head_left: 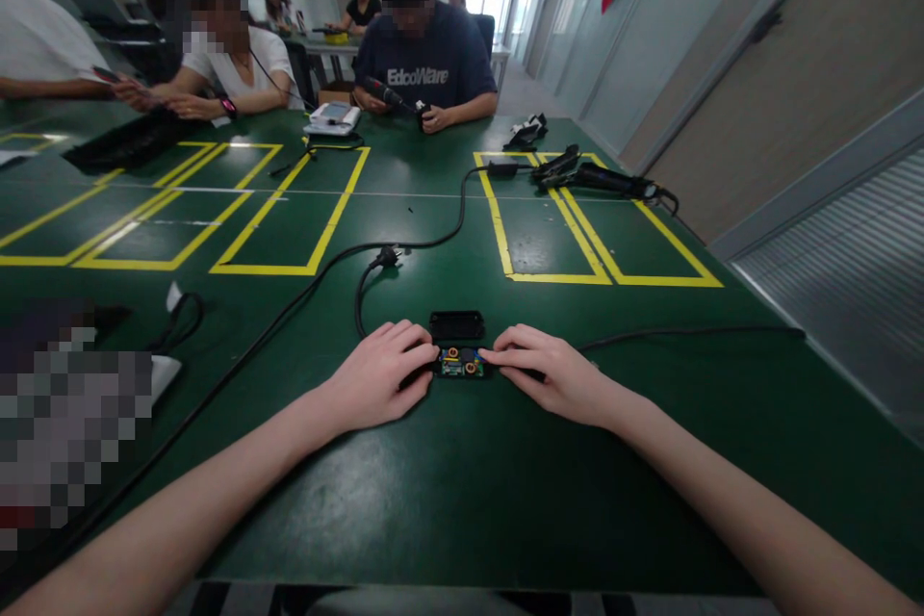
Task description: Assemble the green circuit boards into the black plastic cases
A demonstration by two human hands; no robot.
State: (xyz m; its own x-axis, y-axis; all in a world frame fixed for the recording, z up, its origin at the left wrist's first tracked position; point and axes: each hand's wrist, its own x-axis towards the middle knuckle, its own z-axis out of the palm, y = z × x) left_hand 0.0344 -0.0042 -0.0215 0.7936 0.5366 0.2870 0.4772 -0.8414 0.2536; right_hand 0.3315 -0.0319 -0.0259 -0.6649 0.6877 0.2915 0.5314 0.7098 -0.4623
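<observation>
Exposed circuit board (462, 363), casing open

Circuit board sits in the black casing (462, 376) on the green table (462, 491). Your left hand (386, 373) is at its left end, your right hand (559, 373) at its right. Cannot tell whether your fingers clamp the casing or merely touch it. Black cover (456, 324) lies just beyond.

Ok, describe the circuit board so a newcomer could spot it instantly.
On the green table, look between the left hand and the right hand. The circuit board sits there, just nearer than a plain black shell. Its two copper-coloured rings and exposed, colourful parts set it apart from that shell.
</observation>
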